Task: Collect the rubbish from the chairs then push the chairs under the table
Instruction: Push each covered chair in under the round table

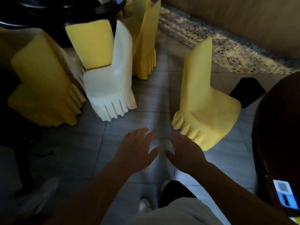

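Observation:
Both my hands reach out over the tiled floor, palms down, fingers spread, holding nothing. My left hand (136, 145) and my right hand (185, 150) hover side by side, apart from any chair. Just beyond my right hand stands a yellow-covered chair (209, 111) whose seat faces a dark table (276, 135) at the right edge. Ahead on the left is a white-covered chair (112, 88) with a yellow cushion (92, 44) leaning on its seat. Two more yellow chairs stand at far left (42, 82) and behind the white one (146, 38). I see no rubbish on the seats.
A second dark round table (53, 8) fills the top left. A patterned rug (219, 43) lies at the back right, with a beige sofa (243, 17) beyond it. A small blue-and-white item (284, 194) lies on the right table. Grey floor tiles stretch between the chairs.

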